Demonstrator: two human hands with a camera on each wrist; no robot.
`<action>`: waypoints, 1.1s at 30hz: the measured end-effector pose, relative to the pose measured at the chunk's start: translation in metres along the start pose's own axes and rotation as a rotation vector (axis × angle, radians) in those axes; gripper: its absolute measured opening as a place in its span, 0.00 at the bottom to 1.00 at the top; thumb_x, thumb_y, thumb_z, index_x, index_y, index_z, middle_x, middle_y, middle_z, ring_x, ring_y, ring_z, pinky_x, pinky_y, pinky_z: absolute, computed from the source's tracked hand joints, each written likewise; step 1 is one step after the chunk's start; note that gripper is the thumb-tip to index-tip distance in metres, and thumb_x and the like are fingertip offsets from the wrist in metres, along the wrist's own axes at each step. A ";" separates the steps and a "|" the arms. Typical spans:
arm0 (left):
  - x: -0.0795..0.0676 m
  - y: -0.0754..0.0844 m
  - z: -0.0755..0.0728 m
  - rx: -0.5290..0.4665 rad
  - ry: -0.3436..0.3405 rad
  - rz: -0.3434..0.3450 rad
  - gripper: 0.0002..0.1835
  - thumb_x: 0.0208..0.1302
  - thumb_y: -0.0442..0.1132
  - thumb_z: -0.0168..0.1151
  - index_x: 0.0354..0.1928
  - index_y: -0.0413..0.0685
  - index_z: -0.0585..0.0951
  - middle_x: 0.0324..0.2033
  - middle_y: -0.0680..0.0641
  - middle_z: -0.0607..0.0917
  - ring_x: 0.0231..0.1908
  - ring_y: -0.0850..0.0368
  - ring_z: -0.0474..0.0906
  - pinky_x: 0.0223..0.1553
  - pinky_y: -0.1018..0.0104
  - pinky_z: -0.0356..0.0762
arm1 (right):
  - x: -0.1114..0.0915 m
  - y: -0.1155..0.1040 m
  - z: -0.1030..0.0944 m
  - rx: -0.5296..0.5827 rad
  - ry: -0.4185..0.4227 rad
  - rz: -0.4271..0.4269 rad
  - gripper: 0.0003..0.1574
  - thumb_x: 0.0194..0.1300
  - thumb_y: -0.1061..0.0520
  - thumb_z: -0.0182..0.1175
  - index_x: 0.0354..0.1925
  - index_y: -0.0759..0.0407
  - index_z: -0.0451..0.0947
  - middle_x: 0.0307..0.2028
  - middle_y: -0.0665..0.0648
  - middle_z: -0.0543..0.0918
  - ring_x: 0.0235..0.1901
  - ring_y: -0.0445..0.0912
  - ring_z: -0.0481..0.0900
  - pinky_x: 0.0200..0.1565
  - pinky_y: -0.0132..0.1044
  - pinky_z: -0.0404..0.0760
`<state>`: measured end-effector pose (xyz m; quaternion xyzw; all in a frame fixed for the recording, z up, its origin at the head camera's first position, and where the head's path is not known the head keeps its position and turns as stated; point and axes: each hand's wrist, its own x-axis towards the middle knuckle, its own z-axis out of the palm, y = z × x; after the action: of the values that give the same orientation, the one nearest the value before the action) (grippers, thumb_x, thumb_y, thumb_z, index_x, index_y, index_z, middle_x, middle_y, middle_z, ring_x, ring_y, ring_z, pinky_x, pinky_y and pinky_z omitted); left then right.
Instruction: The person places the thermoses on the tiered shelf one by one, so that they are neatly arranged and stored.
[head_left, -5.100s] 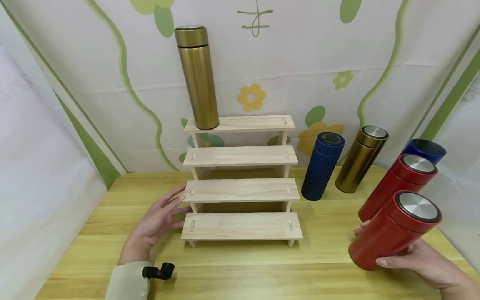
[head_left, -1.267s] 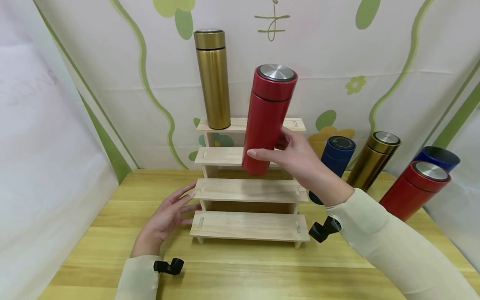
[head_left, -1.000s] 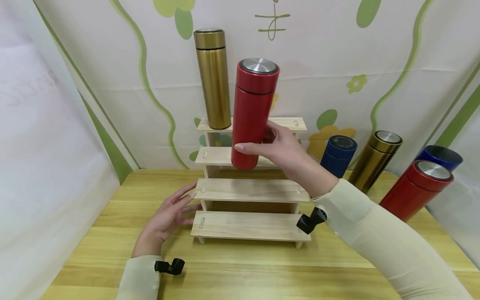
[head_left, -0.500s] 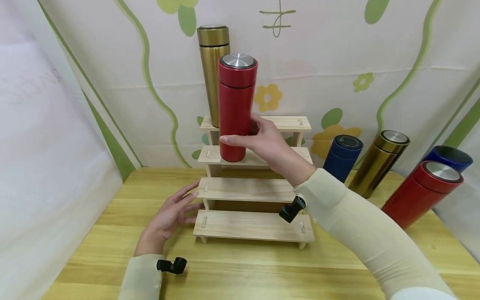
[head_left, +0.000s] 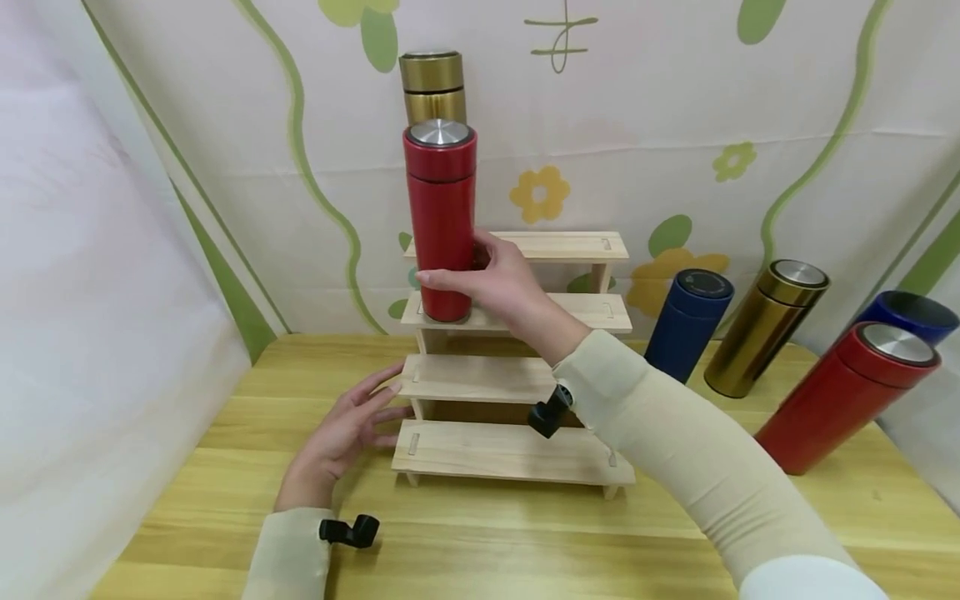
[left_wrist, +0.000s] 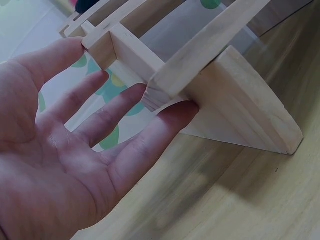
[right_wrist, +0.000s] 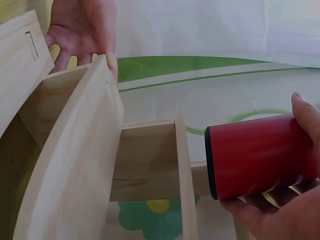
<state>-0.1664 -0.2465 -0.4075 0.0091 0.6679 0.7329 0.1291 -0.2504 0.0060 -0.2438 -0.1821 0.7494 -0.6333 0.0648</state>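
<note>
My right hand [head_left: 502,275] grips a red thermos flask [head_left: 444,212] round its lower body, thumb in front. The flask stands upright at the left end of the wooden tiered stand [head_left: 495,454], its base close over the second shelf from the top. In the right wrist view a small gap shows between the flask's dark bottom rim [right_wrist: 211,162] and the shelf edge. Behind it, a gold flask [head_left: 433,83] on the top shelf is mostly hidden. My left hand [head_left: 348,429] touches the stand's left side with extended fingers, fingertips [left_wrist: 187,109] at the shelf ends.
To the right of the stand, a dark blue flask [head_left: 688,325], a gold flask [head_left: 765,329], another red flask [head_left: 843,400] and a blue vessel [head_left: 918,312] stand on the wooden table [head_left: 465,542]. A patterned cloth [head_left: 675,92] hangs behind.
My right hand has lifted the nearer red flask from the table's right side and carried it left to the second shelf, in front of the gold one. My left hand has stayed at the stand.
</note>
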 end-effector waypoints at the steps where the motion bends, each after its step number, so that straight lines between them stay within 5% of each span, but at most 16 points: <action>1: 0.000 0.000 0.000 -0.004 0.005 -0.002 0.31 0.80 0.50 0.57 0.80 0.61 0.65 0.77 0.40 0.66 0.66 0.41 0.78 0.55 0.42 0.85 | 0.001 0.001 0.002 0.003 -0.002 0.000 0.43 0.54 0.40 0.81 0.66 0.38 0.76 0.59 0.44 0.83 0.59 0.45 0.80 0.62 0.47 0.82; 33: 0.001 -0.001 0.000 -0.002 0.006 -0.003 0.31 0.80 0.51 0.57 0.80 0.62 0.64 0.77 0.41 0.66 0.66 0.40 0.77 0.54 0.44 0.86 | 0.006 0.022 0.023 -0.076 0.143 -0.029 0.44 0.56 0.42 0.80 0.65 0.50 0.72 0.58 0.50 0.82 0.57 0.46 0.81 0.59 0.45 0.84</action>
<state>-0.1670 -0.2467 -0.4087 0.0056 0.6674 0.7335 0.1285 -0.2528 -0.0146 -0.2687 -0.1492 0.7729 -0.6167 -0.0051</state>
